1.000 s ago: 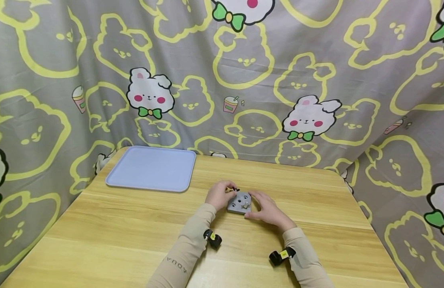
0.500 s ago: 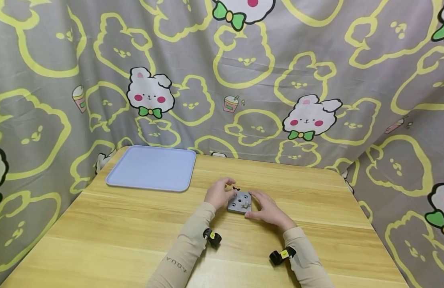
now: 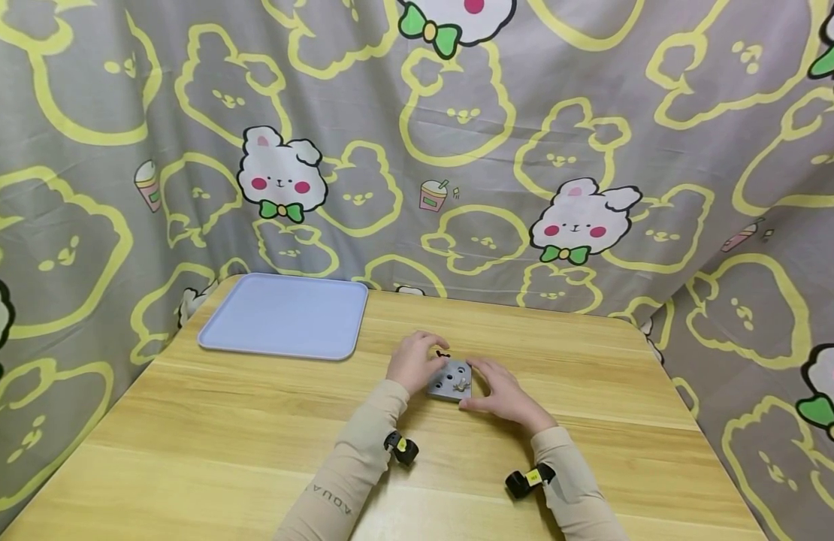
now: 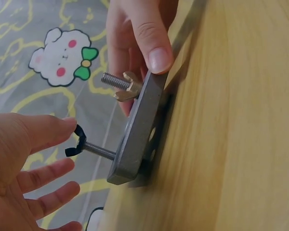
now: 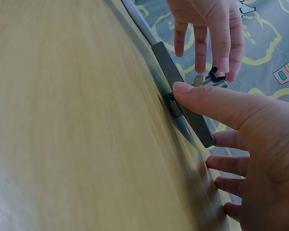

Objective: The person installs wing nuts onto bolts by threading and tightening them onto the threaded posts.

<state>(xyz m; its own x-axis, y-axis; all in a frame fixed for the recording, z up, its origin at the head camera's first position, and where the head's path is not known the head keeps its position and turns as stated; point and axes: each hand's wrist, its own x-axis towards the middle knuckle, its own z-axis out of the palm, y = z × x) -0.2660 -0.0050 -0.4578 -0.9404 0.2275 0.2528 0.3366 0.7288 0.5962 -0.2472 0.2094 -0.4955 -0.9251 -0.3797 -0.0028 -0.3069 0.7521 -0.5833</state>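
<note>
Our left hand (image 3: pixel 412 366) has crept a touch to the right since the half-second-ago frame, thumb now covering a bit more of the plate's corner; our right hand (image 3: pixel 503 392) and the gray metal plate (image 3: pixel 449 388) look like they've stayed put. Plate's on the wood-grain table (image 3: pixel 255 443), just below and right of the frame's center, one corner pointing up toward our left fingers.

Pose-wise, we've got both forearms coming up from the bottom edge in beige sleeves (image 3: pixel 363 451), angled inward so the hands face each other across the plate. Right hand has a hold on it: thumb on the near edge, index by the far corner, other fingers spread out straight. Left hand isn't really gripping anything. In the left wrist view our thumb tip meets the black wing nut (image 4: pixel 81 140) at the outer end of its threaded bolt (image 4: pixel 100 150), while the other fingers sit loose and spread, apart from it. Higher up in that view, a brass wing nut (image 4: pixel 134 86) sits down near the plate face with its bolt poking through.

We've also got a black wrist camera on each sleeve, plus a pale blue tray (image 3: pixel 285 312) left of center, well apart from our hands.
</note>
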